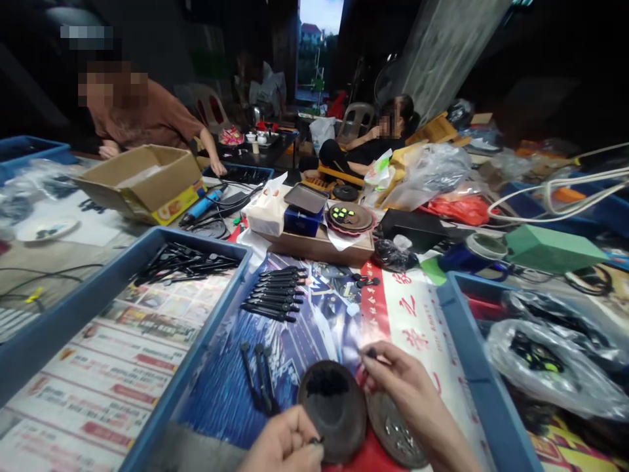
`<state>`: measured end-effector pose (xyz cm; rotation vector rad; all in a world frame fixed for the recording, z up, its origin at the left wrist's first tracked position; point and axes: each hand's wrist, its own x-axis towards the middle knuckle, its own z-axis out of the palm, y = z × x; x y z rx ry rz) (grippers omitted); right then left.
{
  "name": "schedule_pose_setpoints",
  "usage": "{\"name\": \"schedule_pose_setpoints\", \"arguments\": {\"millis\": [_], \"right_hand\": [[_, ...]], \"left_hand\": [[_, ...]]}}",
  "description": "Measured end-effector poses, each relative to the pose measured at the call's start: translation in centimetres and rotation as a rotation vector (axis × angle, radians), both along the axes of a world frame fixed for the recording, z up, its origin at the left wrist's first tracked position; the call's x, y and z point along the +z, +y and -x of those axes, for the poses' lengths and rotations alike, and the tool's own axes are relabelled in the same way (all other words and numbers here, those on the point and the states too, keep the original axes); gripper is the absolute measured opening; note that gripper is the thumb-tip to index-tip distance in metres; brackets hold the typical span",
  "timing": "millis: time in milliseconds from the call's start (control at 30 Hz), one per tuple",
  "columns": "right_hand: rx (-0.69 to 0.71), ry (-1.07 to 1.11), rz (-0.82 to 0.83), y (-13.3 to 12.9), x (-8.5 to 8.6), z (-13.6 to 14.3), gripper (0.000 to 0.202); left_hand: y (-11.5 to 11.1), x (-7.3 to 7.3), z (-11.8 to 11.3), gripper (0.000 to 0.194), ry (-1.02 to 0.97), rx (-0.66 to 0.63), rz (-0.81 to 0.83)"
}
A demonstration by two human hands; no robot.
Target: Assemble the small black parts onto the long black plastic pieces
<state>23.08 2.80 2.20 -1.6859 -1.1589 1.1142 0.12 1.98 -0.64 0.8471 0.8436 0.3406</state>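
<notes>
My left hand (285, 440) is closed in a pinch at the bottom, with a small dark piece (317, 441) at its fingertips. Between the fingers of my right hand (405, 387) is a small black part (371, 353); its exact kind is too small to make out. A dark round dish (337, 419) with black bits at its far side lies between my hands. Under my right hand, a second brown dish (390, 429) holds small shiny metal pieces. Left of the dishes lie a few black stick-like parts (260, 377), and beyond them a neat row of several more (275, 292).
On the left, a blue tray (196, 347) lined with printed paper holds a heap of black parts (187, 262). Another blue tray (501, 400) at right contains plastic bags (540, 367). A long brown box (314, 244) stands ahead. Two people (147, 118) sit beyond the table.
</notes>
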Motion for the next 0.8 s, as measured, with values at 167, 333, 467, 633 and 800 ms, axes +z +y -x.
{"name": "schedule_pose_setpoints", "arguments": {"millis": [167,333,467,633,800], "right_hand": [[-0.168,0.824,0.250,-5.4,-1.3,4.7,0.044],[-0.220,0.937,0.321,-6.0,-2.7,6.0,0.055],[-0.210,0.933,0.310,-6.1,-2.7,6.1,0.054],[-0.180,0.940,0.249,-6.4,-2.8,6.3,0.047],[-0.210,0.895,0.233,-6.5,-2.6,6.7,0.047]], "left_hand": [[-1.0,0.8,-0.6,0.033,0.028,-0.051,0.030],[-1.7,1.2,-0.7,0.029,-0.032,0.001,0.056],[-1.9,1.5,-0.3,0.028,-0.031,0.029,0.057],[-1.9,1.7,-0.2,0.034,-0.055,0.042,0.065],[-1.8,1.8,-0.5,0.031,-0.065,0.037,0.069]]}}
